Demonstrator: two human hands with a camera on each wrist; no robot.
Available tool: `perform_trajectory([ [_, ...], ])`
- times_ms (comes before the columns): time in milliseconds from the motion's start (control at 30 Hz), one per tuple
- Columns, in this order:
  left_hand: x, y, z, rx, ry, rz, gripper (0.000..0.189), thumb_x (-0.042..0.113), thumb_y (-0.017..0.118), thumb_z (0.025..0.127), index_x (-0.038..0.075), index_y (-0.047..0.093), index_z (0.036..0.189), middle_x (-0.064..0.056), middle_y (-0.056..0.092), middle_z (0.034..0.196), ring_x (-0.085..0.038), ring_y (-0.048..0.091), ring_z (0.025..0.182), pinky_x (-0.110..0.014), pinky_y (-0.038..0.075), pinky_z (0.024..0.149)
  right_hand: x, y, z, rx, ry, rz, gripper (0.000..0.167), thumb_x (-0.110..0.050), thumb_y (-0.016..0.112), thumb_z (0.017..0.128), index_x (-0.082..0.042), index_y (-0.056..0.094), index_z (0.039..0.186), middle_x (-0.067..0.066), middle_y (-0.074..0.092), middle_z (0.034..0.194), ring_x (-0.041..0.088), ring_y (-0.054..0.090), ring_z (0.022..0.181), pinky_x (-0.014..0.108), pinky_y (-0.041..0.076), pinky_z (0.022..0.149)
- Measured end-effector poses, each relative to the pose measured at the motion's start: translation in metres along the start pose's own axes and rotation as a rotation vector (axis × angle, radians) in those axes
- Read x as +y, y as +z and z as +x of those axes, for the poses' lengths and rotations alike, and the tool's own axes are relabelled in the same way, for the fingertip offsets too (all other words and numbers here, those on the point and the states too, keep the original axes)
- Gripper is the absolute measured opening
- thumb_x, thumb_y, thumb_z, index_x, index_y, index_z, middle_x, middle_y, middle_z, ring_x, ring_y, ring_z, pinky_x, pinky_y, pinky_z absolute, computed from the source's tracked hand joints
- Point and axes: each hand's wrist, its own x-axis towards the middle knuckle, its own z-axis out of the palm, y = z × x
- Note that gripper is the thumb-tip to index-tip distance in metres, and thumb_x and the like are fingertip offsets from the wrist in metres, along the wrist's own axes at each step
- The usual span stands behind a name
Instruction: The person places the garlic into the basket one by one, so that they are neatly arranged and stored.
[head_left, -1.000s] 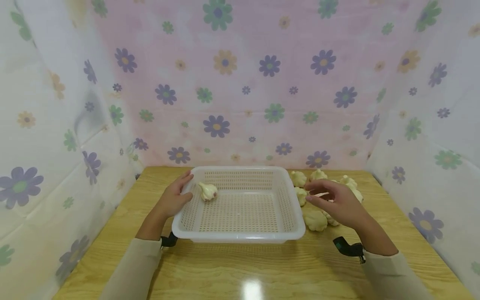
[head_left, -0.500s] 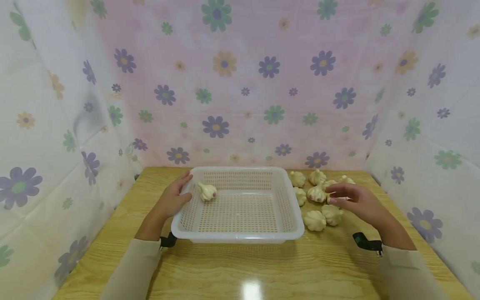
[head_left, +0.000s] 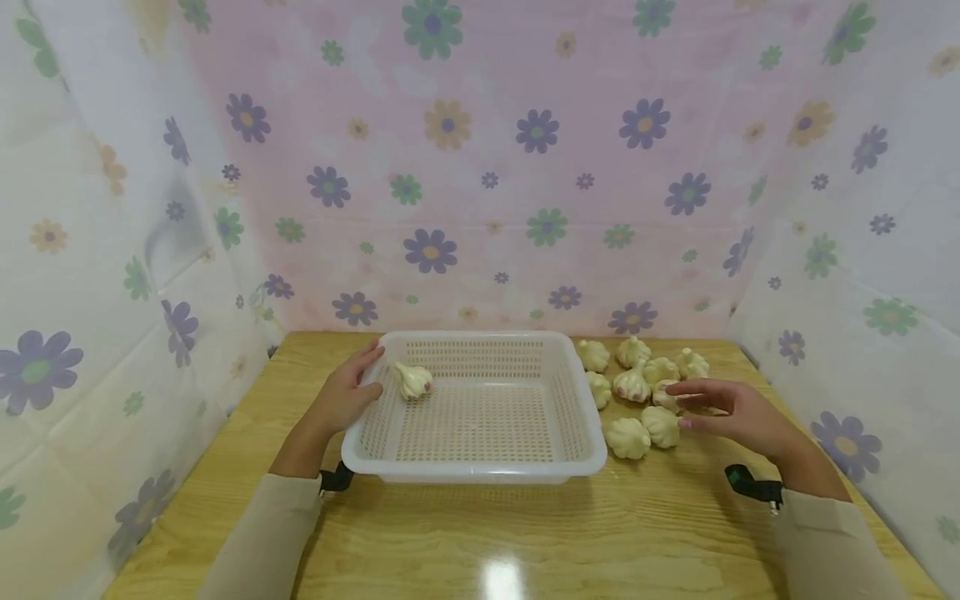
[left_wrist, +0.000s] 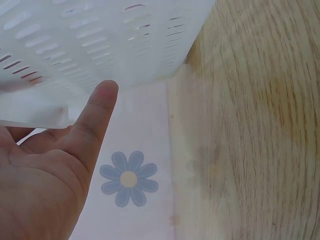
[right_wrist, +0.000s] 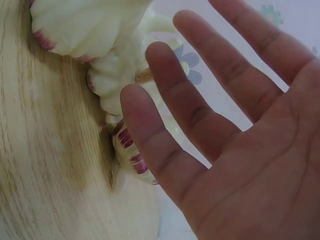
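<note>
A white plastic basket [head_left: 474, 477] with slotted walls stands on the wooden table. My left hand [head_left: 343, 400] holds its left rim, the thumb over the rim; in the left wrist view a finger [left_wrist: 97, 110] lies along the outer wall. One garlic bulb [head_left: 414, 382] lies inside, near the left wall. To the right of the basket several garlic bulbs [head_left: 627, 438] are grouped. My right hand [head_left: 738, 417] is at the right side of this group, holding nothing, its fingers [right_wrist: 187, 102] spread and relaxed in the right wrist view. Whether its fingertips touch a bulb I cannot tell.
Flowered cloth [head_left: 525, 250] walls the wooden table [head_left: 420, 542] at the back and on both sides. The bulbs nearest the basket lie close against its right wall. A black wrist mount [head_left: 752, 485] hangs under each wrist.
My right hand has moved right across the garlic bulbs to their right side, uncovering several of them. The left hand, the basket and the bulb inside look unchanged.
</note>
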Motion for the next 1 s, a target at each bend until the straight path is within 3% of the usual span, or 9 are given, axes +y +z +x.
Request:
perform_trajectory([
  [133, 0.003, 0.001, 0.001, -0.003, 0.006, -0.025, 0.073, 0.003, 0.057, 0.091, -0.001, 0.033, 0.160, -0.008, 0.016, 0.174, -0.042, 0.022, 0.157, -0.057, 0.039, 0.117, 0.001, 0.000, -0.001, -0.010, 0.021, -0.024, 0.053, -0.021, 0.074, 0.096, -0.012, 0.059, 0.146, 0.014, 0.057, 0.149, 0.019, 0.066, 0.123, 0.027, 0.059, 0.085],
  [300, 0.003, 0.001, 0.001, -0.008, 0.004, -0.036, 0.073, 0.003, 0.057, 0.091, -0.001, 0.032, 0.160, -0.007, 0.015, 0.174, -0.041, 0.023, 0.157, -0.055, 0.042, 0.115, 0.002, 0.003, -0.001, -0.011, 0.005, -0.052, 0.051, -0.021, 0.074, 0.095, -0.015, 0.061, 0.144, 0.012, 0.058, 0.146, 0.018, 0.068, 0.114, 0.030, 0.060, 0.080],
  [567, 0.000, 0.001, 0.001, -0.009, 0.000, 0.000, 0.073, 0.005, 0.056, 0.092, 0.001, 0.032, 0.161, -0.006, 0.015, 0.174, -0.040, 0.023, 0.157, -0.053, 0.045, 0.112, 0.006, 0.009, 0.001, -0.038, 0.024, -0.031, 0.056, -0.023, 0.077, 0.093, -0.012, 0.061, 0.145, 0.017, 0.066, 0.127, 0.015, 0.069, 0.091, 0.033, 0.057, 0.068],
  [767, 0.000, 0.000, 0.002, -0.008, -0.005, 0.016, 0.074, 0.006, 0.055, 0.091, 0.001, 0.031, 0.161, -0.006, 0.014, 0.174, -0.041, 0.023, 0.157, -0.055, 0.045, 0.113, 0.007, 0.011, 0.003, -0.059, 0.022, 0.015, 0.054, -0.018, 0.078, 0.092, -0.008, 0.062, 0.143, 0.017, 0.069, 0.113, 0.021, 0.053, 0.054, 0.035, 0.051, 0.053],
  [933, 0.002, 0.000, 0.001, -0.007, -0.011, 0.015, 0.074, 0.006, 0.056, 0.092, 0.001, 0.031, 0.161, -0.005, 0.014, 0.175, -0.039, 0.022, 0.157, -0.054, 0.044, 0.114, 0.008, 0.012, 0.005, -0.061, 0.020, -0.004, 0.054, -0.018, 0.079, 0.091, -0.005, 0.063, 0.141, 0.014, 0.066, 0.093, 0.016, 0.045, 0.046, 0.032, 0.048, 0.049],
  [1000, 0.002, 0.000, 0.000, -0.009, -0.010, 0.016, 0.074, 0.006, 0.055, 0.092, 0.001, 0.031, 0.161, -0.005, 0.014, 0.175, -0.040, 0.022, 0.157, -0.054, 0.044, 0.113, 0.009, 0.013, 0.006, -0.065, 0.030, -0.014, 0.056, -0.019, 0.080, 0.090, -0.004, 0.062, 0.141, 0.010, 0.069, 0.097, 0.013, 0.044, 0.045, 0.032, 0.047, 0.048],
])
